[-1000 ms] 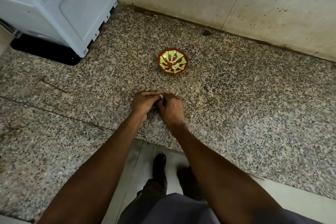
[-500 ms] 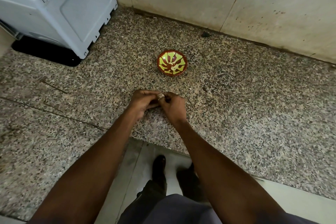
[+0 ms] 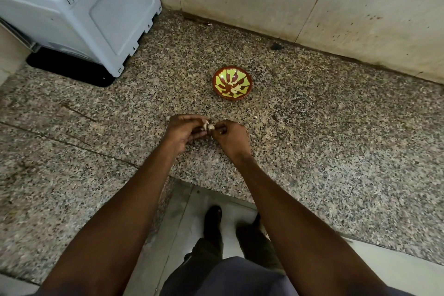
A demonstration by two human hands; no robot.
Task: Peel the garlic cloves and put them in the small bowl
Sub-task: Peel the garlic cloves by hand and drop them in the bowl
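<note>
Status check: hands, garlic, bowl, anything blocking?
Left hand and right hand both pinching one garlic clove, skin partly loose. Small bowl beyond hands, apart. Path to bowl unobstructed.

one head cam only, wide-angle, looking fwd and steeply down from standing height. table point(image 3: 312, 151) fills mid frame, wall beyond, own feet below.

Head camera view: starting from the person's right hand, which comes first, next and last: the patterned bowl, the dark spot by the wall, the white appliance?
From the right hand:
1. Patterned bowl, just beyond the hand.
2. Dark spot, farther back, beside the wall.
3. White appliance, far corner on the left.
</note>
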